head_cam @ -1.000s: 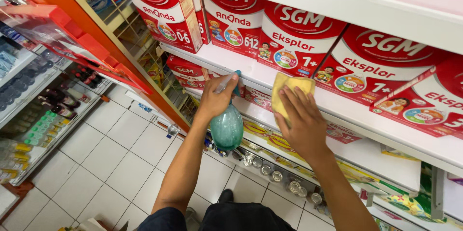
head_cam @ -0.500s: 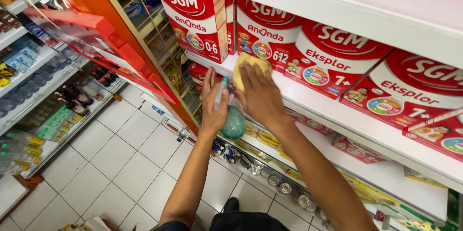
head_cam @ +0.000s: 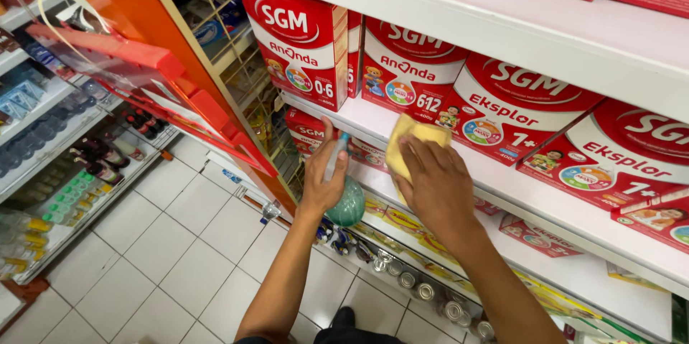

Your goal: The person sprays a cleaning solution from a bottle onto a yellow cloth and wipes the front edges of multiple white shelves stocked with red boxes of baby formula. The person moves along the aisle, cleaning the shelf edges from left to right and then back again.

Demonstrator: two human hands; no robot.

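Observation:
My right hand presses a yellow cloth flat on the front edge of a white shelf, just in front of red cartons. My left hand hangs beside it, a little lower and to the left, gripping a green spray bottle by its neck, with the nozzle pointing up past my thumb. The bottle's round body dangles below the shelf edge.
Red boxes fill this shelf and the one above. Lower shelves hold more red boxes, yellow packets and tins. An orange end panel with red racks stands at left. Across the white tiled aisle stand shelves of bottles.
My right hand has slid the cloth leftward along the shelf edge, and my left hand with the bottle has moved left alongside it. The view has shifted left too.

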